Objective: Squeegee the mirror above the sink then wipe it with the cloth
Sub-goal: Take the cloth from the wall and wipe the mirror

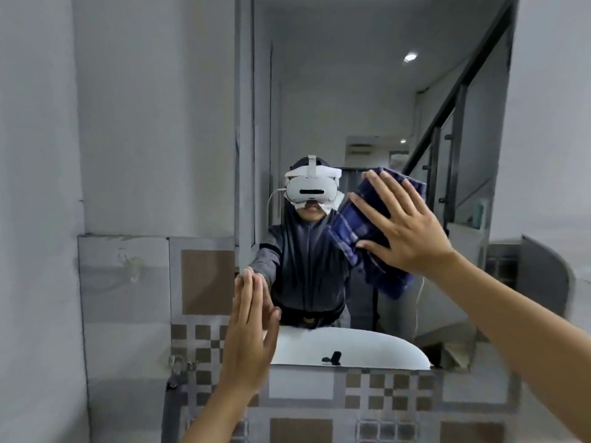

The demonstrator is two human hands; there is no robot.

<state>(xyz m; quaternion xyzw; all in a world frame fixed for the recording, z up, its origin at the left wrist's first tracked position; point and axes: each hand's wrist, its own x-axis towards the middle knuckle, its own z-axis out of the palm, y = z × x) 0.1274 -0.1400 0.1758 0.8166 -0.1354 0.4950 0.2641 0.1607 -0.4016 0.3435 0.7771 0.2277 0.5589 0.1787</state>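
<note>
The mirror [367, 107] hangs on the wall in front of me. My right hand [406, 225] lies flat with fingers spread, pressing a dark blue cloth [355, 225] against the glass at mid height on the right. My left hand [252, 327] rests flat, fingers together, on the mirror's lower left edge and holds nothing. No squeegee is in view. The glass reflects a person in a white headset and grey top.
The white sink shows only as a reflection [348, 346] at the mirror's bottom. Brown and grey patterned tiles [204, 282] cover the wall below and left of the mirror. A pipe fitting [179, 369] sits at lower left. A plain wall [38, 187] fills the left.
</note>
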